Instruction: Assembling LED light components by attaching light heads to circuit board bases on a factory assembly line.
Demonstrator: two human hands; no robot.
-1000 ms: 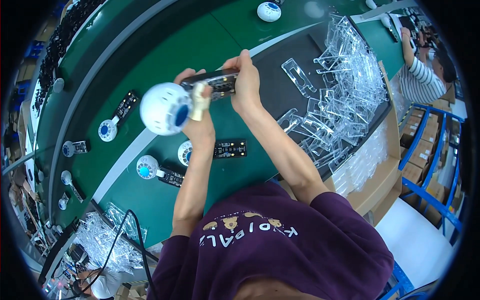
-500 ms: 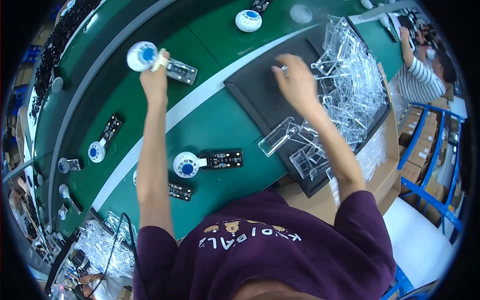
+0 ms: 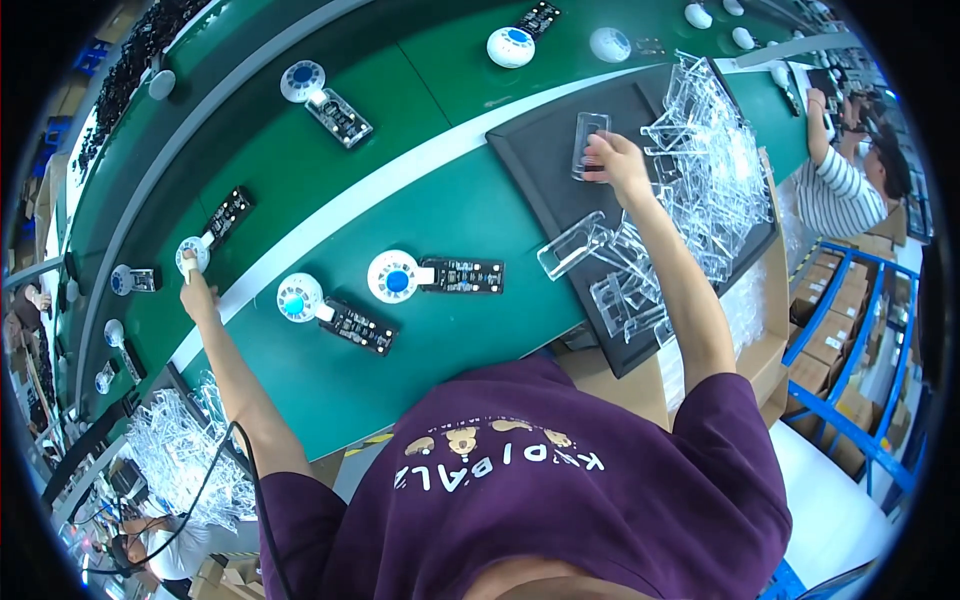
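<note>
At the left, my left hand [image 3: 201, 297] reaches across the white strip to a white round device with a blue centre [image 3: 191, 250]. Its fingers are closed at the device's near rim, with a pale cover on one finger. A black circuit board [image 3: 229, 214] extends from this device. Over the black tray [image 3: 535, 140], my right hand [image 3: 617, 166] pinches a clear plastic frame [image 3: 580, 142] by its right side. Nearer me on the green table lie two similar devices: one white disc [image 3: 394, 277] with a board pointing right, another [image 3: 299, 298] with a tilted board.
A heap of clear plastic frames [image 3: 710, 160] fills the tray's right side. More devices lie on the green belt, including one farther up [image 3: 303, 82]. Below the tray stands a cardboard box [image 3: 775, 385]. Another person [image 3: 845, 205] sits at the far right.
My left hand has let go of the device farther up the belt and moved left and nearer to another. My right hand now holds a clear frame over the tray.
</note>
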